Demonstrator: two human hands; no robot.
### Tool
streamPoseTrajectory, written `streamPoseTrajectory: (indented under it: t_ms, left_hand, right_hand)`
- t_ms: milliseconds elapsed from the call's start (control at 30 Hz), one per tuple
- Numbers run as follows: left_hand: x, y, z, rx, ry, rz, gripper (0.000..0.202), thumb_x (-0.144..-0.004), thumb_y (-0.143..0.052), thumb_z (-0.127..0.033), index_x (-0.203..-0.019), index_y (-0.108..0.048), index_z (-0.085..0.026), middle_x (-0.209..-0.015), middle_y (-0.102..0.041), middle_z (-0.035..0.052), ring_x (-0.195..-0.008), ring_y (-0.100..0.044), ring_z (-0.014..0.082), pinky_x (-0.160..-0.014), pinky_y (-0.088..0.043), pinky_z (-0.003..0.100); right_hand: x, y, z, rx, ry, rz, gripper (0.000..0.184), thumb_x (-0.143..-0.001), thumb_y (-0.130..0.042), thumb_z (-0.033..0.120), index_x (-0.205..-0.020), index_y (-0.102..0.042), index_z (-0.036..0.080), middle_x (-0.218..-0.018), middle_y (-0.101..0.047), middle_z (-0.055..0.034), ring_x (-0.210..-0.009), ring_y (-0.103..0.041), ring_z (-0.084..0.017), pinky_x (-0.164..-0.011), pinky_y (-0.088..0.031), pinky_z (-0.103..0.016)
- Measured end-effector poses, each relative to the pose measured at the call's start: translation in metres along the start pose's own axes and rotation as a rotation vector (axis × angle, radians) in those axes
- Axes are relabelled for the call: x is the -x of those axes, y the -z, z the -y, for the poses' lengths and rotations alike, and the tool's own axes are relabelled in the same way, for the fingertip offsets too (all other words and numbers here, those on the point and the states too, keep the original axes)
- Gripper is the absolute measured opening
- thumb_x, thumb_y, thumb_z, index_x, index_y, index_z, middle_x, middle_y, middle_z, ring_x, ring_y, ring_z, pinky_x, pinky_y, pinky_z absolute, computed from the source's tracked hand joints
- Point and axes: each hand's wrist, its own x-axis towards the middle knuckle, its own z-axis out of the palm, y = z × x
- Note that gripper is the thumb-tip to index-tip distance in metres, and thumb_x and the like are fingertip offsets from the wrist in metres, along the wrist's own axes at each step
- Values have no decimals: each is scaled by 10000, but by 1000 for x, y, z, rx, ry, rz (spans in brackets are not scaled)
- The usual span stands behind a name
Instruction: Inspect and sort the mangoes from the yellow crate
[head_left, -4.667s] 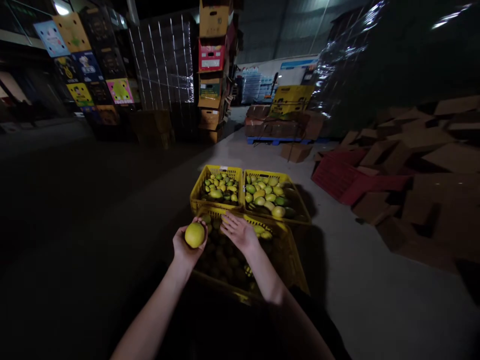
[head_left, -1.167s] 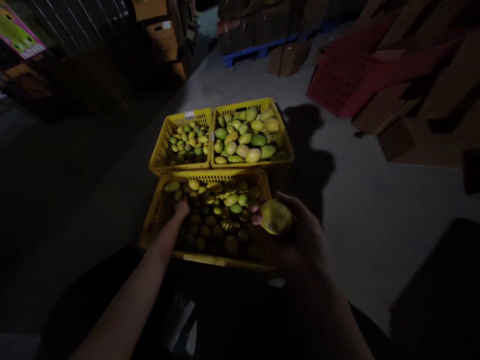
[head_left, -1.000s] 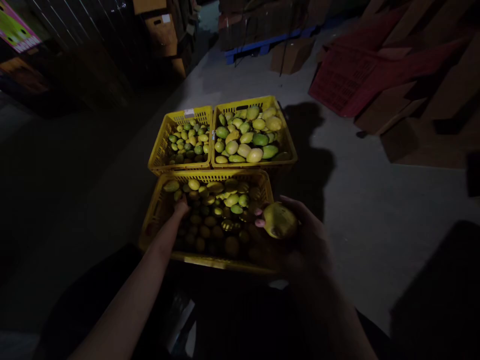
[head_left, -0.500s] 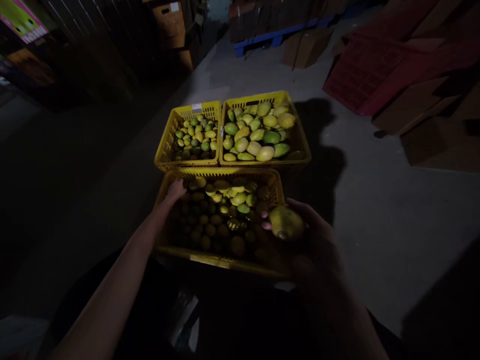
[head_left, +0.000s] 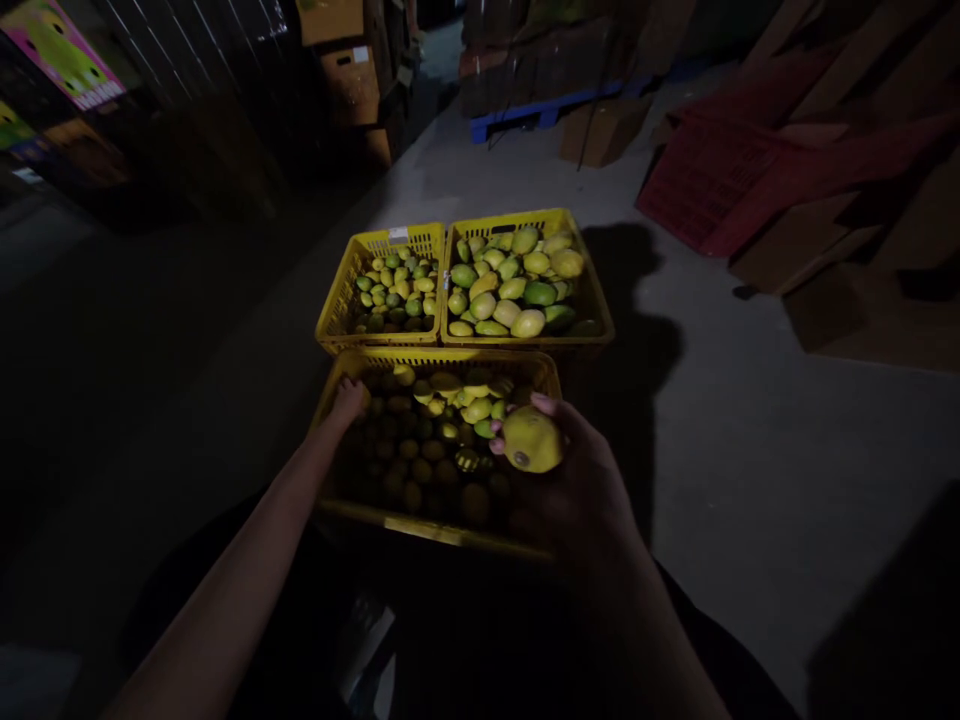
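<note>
In my right hand (head_left: 589, 470) is a yellow-green oval fruit (head_left: 532, 441) with a brown scar at its end, held above the right side of the near yellow crate (head_left: 420, 529). My left hand (head_left: 349, 400) reaches inside that crate's left wall, its fingers curled against a yellow fruit (head_left: 366, 397) that is mostly hidden. Many fruits (head_left: 477, 410) of the same kind lie in the near crate, lit at the back and deep in shadow toward the front.
Behind stand a yellow crate of smaller fruits (head_left: 322, 320) and another of larger fruits (head_left: 604, 318). Cardboard boxes (head_left: 352, 85) are stacked at back left. A blue pallet (head_left: 544, 112) stands at the back; a red crate (head_left: 705, 185) and more cartons (head_left: 862, 310) lie right.
My right hand has moved left with the fruit, farther over the near crate. A yellow fruit now shows at my left fingers. The view has tilted slightly up.
</note>
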Motion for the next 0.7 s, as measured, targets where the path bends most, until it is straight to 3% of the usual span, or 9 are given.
streamPoseTrajectory:
  t_ms: [167, 333, 467, 567, 700]
  left_hand:
    - [39, -12, -9, 37, -91, 36, 714, -689, -676, -161, -1329, -360, -169, -1196, -515, 171, -1050, -553, 279, -866, -418, 344]
    - [77, -40, -27, 134, -78, 28, 602, -716, -655, -136, -1276, -440, -181, -1245, -485, 173, -1200, -437, 309, -927, -392, 392]
    - [85, -55, -26, 244, -24, 26, 705, -698, -671, -87, -1335, -381, -170, -1389, -336, 205, -1270, -348, 348, -947, -389, 433]
    - [88, -63, -19, 349, -23, 56, 572, -767, -643, -159, -1297, -429, -162, -1322, -437, 154, -1218, -421, 297, -961, -391, 459]
    - [96, -71, -10, 550, 1, 99, 362, -869, -528, -330, -1185, -516, -155, -1189, -538, 93, -1019, -557, 209, -852, -482, 432]
  right_hand:
    - [-3, -24, -18, 12, -28, 27, 46, -701, -593, 190, -698, -551, 173, -567, -576, 21, -483, -571, -127, -413, -471, -225]
    - [-8, -38, -40, -58, -87, 138, 74, -740, -529, 148, -687, -500, 190, -522, -566, 38, -476, -579, -125, -462, -494, -230]
    - [0, -41, -55, -55, -103, 155, 72, -736, -524, 148, -684, -502, 191, -517, -577, 36, -470, -581, -123, -475, -504, -233]
    - [12, -40, -58, -19, -142, 171, 52, -731, -540, 155, -689, -525, 182, -512, -573, 30, -462, -578, -124, -464, -501, -228]
    - [19, -35, -53, -8, -109, 172, 59, -724, -557, 150, -700, -520, 189, -522, -577, 30, -469, -587, -135, -453, -495, -233]
